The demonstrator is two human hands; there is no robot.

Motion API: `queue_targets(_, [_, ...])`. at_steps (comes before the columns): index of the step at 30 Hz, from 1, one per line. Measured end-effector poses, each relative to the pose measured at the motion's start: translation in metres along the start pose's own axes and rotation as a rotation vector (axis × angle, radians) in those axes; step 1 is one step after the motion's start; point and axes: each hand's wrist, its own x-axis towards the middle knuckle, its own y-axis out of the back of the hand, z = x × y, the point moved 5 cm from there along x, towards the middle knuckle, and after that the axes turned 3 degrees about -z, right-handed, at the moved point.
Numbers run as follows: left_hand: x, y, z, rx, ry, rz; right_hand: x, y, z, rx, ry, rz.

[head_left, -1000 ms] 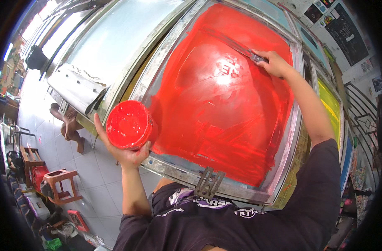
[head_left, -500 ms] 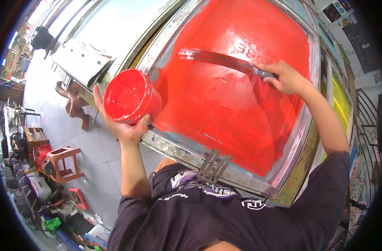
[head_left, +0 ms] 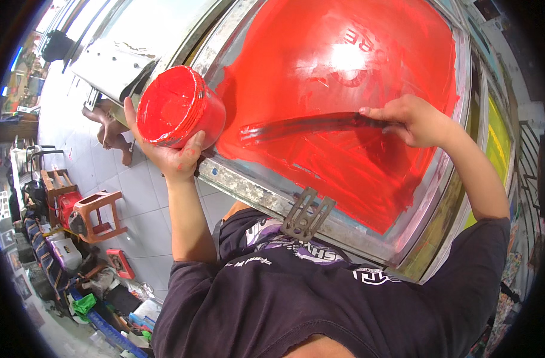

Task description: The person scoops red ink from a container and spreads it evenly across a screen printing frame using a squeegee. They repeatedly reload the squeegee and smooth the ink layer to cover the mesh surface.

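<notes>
My left hand [head_left: 176,160] grips a tub of red ink [head_left: 211,116] from beneath and the side, tilted so that its open mouth faces up and left. The tub stays over the left edge of a metal-framed screen [head_left: 248,190]. Thick red ink [head_left: 398,65] coats most of the screen, with some faint lettering showing through. In my right hand [head_left: 414,121] is a long ink knife [head_left: 302,127], its handle mostly hidden by my fingers. Its curved, red-smeared blade lies across the nearer part of the coated area, pointing left toward the tub.
A slotted metal bracket [head_left: 308,216] sticks out from the frame's near edge, close to my shirt. Another white panel [head_left: 159,30] stands at the far left. Below on the tiled floor are a plastic stool [head_left: 99,216] and a blue-edged pile of clutter [head_left: 114,328].
The ink knife has come nearer to me across the red surface, with my right hand leading it. My left hand still holds the tub. The whole view has shifted slightly.
</notes>
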Motion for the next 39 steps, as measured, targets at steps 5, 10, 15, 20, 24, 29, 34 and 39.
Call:
queue_targets(5, [0.001,0.003,-0.003,0.022,0.001,-0.018,-0.023,-0.010,-0.011,0.308,0.044,-0.012])
queue_targets(10, [-0.001,0.000,-0.003,-0.008,0.022,-0.014,-0.077,-0.012,-0.013,0.439,-0.086,0.192])
queue_targets(15, [0.002,0.003,-0.009,0.040,-0.016,-0.058,-0.125,-0.036,-0.015,0.650,-0.491,0.417])
queue_targets(20, [0.004,-0.001,-0.008,-0.051,0.025,-0.077,-0.133,-0.056,-0.019,0.262,-0.554,0.524])
queue_targets(24, [0.004,0.000,-0.009,-0.059,0.043,-0.091,-0.119,-0.066,-0.029,0.088,-0.447,0.535])
queue_targets(29, [0.005,-0.001,-0.007,-0.056,0.049,-0.086,-0.104,-0.084,-0.039,0.066,-0.538,0.332])
queue_targets(34, [0.005,0.001,-0.008,-0.033,0.048,-0.101,-0.098,-0.092,-0.046,-0.002,-0.477,0.294])
queue_targets(39, [0.004,0.000,-0.008,-0.097,0.072,-0.075,-0.094,-0.092,-0.050,-0.010,-0.422,0.210])
